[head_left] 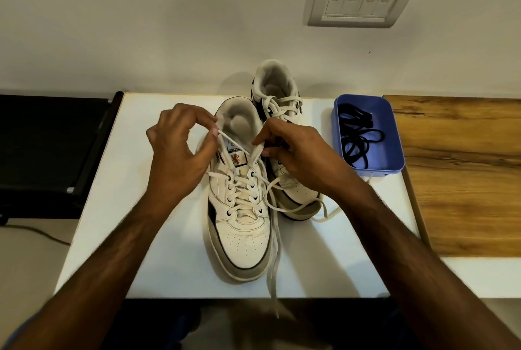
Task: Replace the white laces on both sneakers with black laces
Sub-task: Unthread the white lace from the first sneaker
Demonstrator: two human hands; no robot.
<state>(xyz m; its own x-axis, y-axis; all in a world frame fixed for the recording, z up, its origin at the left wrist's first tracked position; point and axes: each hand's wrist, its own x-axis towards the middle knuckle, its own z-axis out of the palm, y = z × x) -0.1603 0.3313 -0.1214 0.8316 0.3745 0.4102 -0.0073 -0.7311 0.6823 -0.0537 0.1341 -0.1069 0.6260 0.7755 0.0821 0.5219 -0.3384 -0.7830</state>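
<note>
Left hand (176, 149) pinches white lace (225, 139) above near sneaker (242, 225); right hand (293, 152) grips same lace's opposite strand at tongue. Second sneaker (277, 95) just behind, touching. Black laces (358, 138) coiled in blue tray (394, 152), right, on white table (169, 251).
</note>
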